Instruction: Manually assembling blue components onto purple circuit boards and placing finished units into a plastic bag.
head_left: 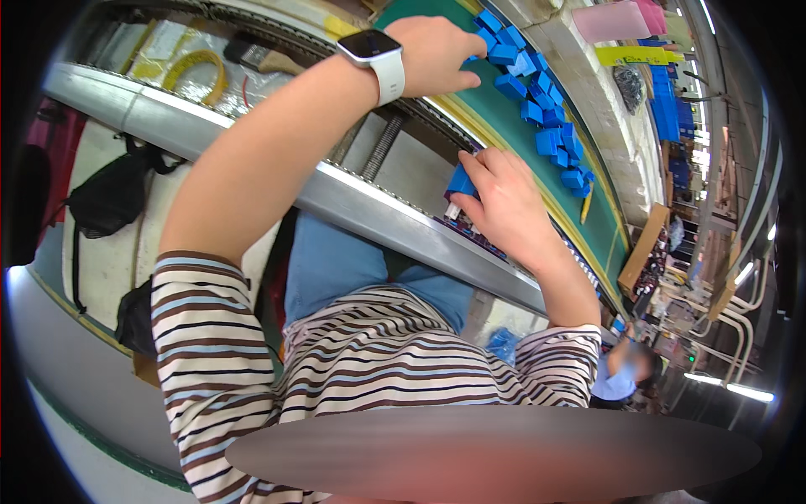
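My right hand (508, 197) grips a small blue block-shaped part (459, 179) between thumb and fingers. This part sits at a purple circuit board (487, 243) lying in the conveyor track; whether it is seated there is hidden by my fingers. A white connector (452, 211) shows beside my right thumb. My left hand (437, 57), with a white-strapped smartwatch (374, 52) on its wrist, is stretched to the near end of a row of loose blue parts (531, 86). Its thumb and fingers are apart, and the fingertips meet the blue parts' edge.
The blue parts lie on a green strip (470, 101) beyond the track. A metal rail (369, 202) runs between my body and the track. Yellow tape rolls (197, 74) and a brush (281, 64) lie at the left. Another person (620, 378) is at the far right.
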`<action>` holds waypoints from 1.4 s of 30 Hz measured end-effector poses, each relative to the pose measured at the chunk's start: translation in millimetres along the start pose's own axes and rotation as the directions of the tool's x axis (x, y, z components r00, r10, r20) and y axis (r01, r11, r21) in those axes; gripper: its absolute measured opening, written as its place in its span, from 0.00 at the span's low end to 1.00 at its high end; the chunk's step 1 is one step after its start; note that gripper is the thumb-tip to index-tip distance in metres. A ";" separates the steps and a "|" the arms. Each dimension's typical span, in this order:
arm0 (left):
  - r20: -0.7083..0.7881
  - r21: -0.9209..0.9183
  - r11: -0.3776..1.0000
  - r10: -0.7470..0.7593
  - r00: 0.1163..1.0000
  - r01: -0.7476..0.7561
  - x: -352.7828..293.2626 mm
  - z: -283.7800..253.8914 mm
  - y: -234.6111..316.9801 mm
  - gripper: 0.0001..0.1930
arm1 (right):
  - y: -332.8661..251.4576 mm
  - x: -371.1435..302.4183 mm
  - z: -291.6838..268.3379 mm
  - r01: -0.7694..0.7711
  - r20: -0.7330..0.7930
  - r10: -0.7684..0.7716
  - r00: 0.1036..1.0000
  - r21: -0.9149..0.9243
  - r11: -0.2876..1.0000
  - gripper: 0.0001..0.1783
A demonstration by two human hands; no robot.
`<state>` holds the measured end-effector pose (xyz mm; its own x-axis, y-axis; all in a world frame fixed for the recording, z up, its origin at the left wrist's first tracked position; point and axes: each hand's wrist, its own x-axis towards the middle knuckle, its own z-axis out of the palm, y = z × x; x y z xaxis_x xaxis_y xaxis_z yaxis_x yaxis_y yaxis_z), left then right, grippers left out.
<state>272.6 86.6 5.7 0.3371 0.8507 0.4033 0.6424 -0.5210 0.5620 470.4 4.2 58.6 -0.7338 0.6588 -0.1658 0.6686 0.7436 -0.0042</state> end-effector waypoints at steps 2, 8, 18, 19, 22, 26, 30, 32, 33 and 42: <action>0.063 0.037 0.999 -0.034 0.997 0.031 4.0 -5.7 4.9 0.18 | 3.9 -1.9 0.0 0.021 -0.054 -0.018 0.998 0.047 0.999 0.27; 0.082 0.001 1.000 -0.013 0.997 0.013 2.7 1.4 2.1 0.19 | -8.2 -8.4 -2.5 0.012 -0.151 -0.006 0.989 0.042 0.999 0.29; 0.130 0.002 0.996 -0.091 0.987 0.091 3.9 -3.0 7.1 0.19 | -22.4 -22.4 24.0 0.284 -0.100 -0.275 0.956 0.086 0.955 0.20; 0.177 -0.018 0.990 -0.135 0.975 0.140 4.7 -5.1 8.1 0.20 | -20.3 -27.1 25.0 0.289 -0.105 -0.280 0.954 0.084 0.954 0.20; 0.201 0.002 0.988 -0.154 0.967 0.157 4.0 -9.2 10.3 0.19 | -9.5 -47.4 31.4 0.216 -0.155 -0.199 0.968 0.099 0.971 0.21; 0.100 -0.029 0.999 -0.034 0.994 0.037 13.0 1.5 6.0 0.18 | 4.8 -79.9 28.4 0.061 -0.122 -0.054 0.991 0.056 0.997 0.20; 0.113 -0.015 0.995 -0.092 0.989 0.095 2.3 -4.1 2.4 0.19 | 13.6 -88.0 39.7 -0.008 -0.115 0.022 0.993 0.122 0.992 0.18; 0.137 -0.036 0.994 -0.100 0.986 0.106 10.2 -3.0 6.5 0.19 | 15.1 -96.5 34.6 -0.041 -0.134 0.057 0.989 0.119 0.992 0.18; 0.132 -0.020 0.993 -0.113 0.985 0.117 6.8 -3.2 3.8 0.19 | 14.6 -96.5 35.7 -0.041 -0.116 0.055 0.992 0.124 0.991 0.17; 0.193 -0.051 0.982 -0.170 0.966 0.183 -0.2 -9.1 9.7 0.21 | 34.1 -133.8 42.8 -0.221 -0.025 0.225 0.974 0.093 0.971 0.16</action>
<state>272.5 80.7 17.6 0.3492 0.9242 0.1546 0.6573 -0.3591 0.6626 596.5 -63.5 38.4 -0.5677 0.8117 -0.1377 0.8227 0.5653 -0.0595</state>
